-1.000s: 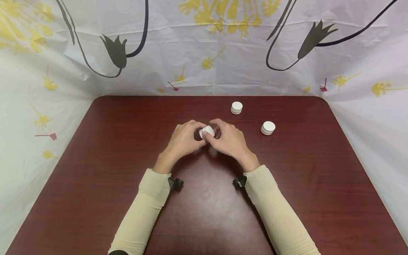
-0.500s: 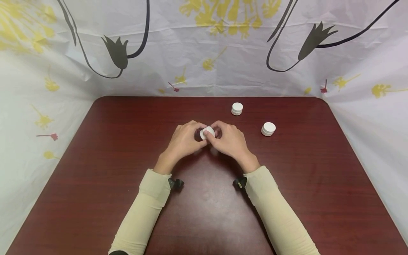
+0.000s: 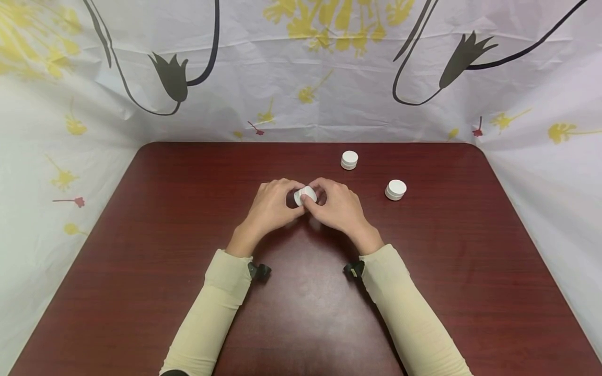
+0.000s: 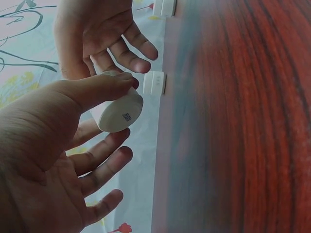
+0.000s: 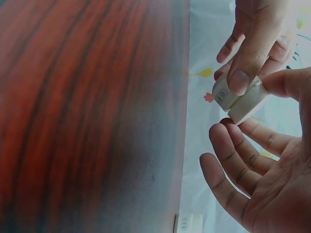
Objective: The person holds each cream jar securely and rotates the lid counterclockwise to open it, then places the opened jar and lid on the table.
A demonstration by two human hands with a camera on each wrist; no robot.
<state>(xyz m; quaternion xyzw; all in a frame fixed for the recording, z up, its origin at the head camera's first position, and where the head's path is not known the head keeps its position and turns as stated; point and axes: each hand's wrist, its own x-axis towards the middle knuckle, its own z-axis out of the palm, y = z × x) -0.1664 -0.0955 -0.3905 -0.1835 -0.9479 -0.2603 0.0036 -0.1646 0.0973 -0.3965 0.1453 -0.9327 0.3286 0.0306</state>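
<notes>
Between my two hands, a small white round jar (image 3: 308, 194) is held tilted above the middle of the table. My left hand (image 3: 275, 206) grips its body with thumb and fingers; the base (image 4: 121, 114), with a small printed code, faces the left wrist view. My right hand (image 3: 339, 208) pinches the lid (image 5: 248, 104), thumb on the top side. A thin line separates lid and body in the right wrist view, where dark print shows on the body (image 5: 221, 97). Whether the lid is loose, I cannot tell.
Two more white lidded jars stand upright on the dark red table (image 3: 447, 261): one near the back edge (image 3: 349, 160), the other further right (image 3: 395, 190). A white patterned sheet (image 3: 291, 115) encloses the table's back and sides.
Both hands keep the jar in nearly the same place. The right hand's fingers have shifted slightly around the lid. The two standing jars have not moved.
</notes>
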